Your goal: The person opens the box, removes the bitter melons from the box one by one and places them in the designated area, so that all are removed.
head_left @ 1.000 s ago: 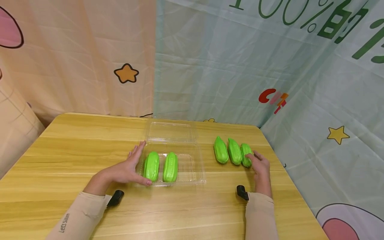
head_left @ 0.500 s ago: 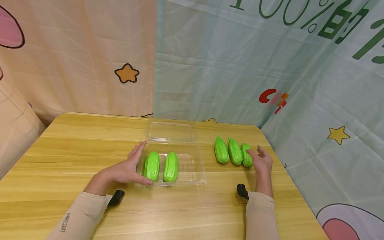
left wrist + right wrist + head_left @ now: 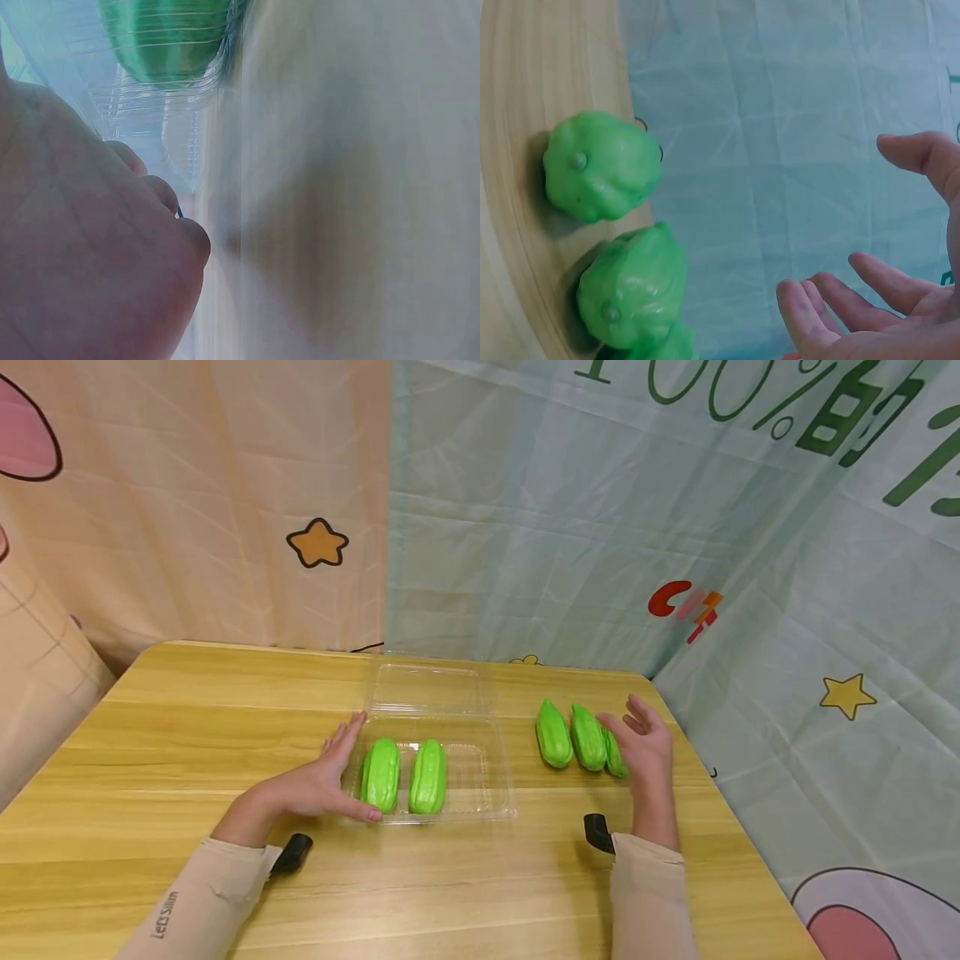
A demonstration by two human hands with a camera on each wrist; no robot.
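Note:
A clear plastic clamshell box (image 3: pixel 480 781) lies with its lid (image 3: pixel 429 687) folded back. Inside it, two bright green, ridged bitter melons (image 3: pixel 381 775) (image 3: pixel 428 777) lie side by side in the left part. My left hand (image 3: pixel 315 783) touches the box's left side, fingers spread straight and thumb along the front edge. Through the box wall, the left wrist view shows one melon (image 3: pixel 169 37). Three more melons (image 3: pixel 553 735) (image 3: pixel 588 739) (image 3: pixel 615 756) lie in a row on the right. Over the rightmost, partly hiding it, is my right hand (image 3: pixel 649 747), holding nothing, thumb and fingers apart (image 3: pixel 877 307).
Everything rests on a wooden table (image 3: pixel 465 893). Printed cloth curtains (image 3: pixel 510 527) hang along its back and right edges. A black camera mount (image 3: pixel 598 833) sticks out at the right wrist, and another (image 3: pixel 291 855) at the left.
My right hand has come off the rightmost melon and moved up and slightly left over it. My left hand, the box and the melons look the same.

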